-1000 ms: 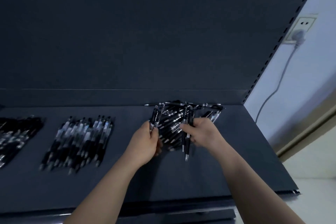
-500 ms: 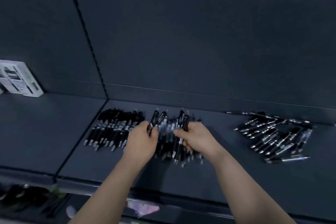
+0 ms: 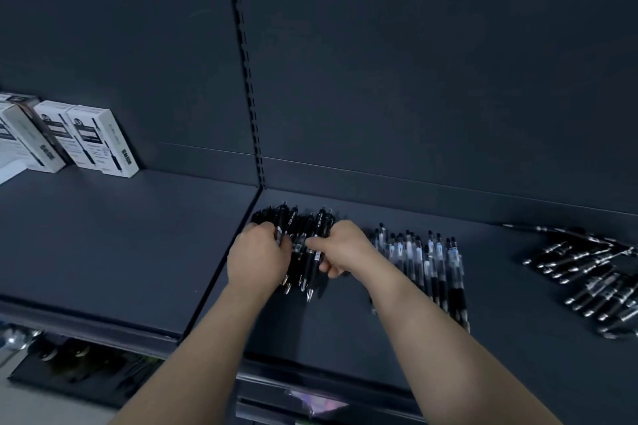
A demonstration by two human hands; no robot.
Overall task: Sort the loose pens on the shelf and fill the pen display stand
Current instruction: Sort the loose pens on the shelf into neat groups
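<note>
While both my bare forearms reach forward over a dark shelf (image 3: 138, 235), white boxes (image 3: 100, 141) stand at the far left against the back panel (image 3: 414, 79). My left hand (image 3: 257, 260) is at a heap of black pens (image 3: 300, 221), fingers curled round a couple of them. Just beside it, my right hand (image 3: 347, 248) pinches two more, their tips pointing toward me. Right of that lies a row of clear-barrelled pens (image 3: 424, 262), then, well apart, a looser scattered pile (image 3: 593, 272).

A stationery shop aisle: a dark metal retail shelf (image 3: 103, 235) with a back panel (image 3: 414, 79) and slotted upright (image 3: 247, 79), white pen boxes (image 3: 100, 141) at its far-left edge, and loose pens (image 3: 424, 262) in groups.
</note>
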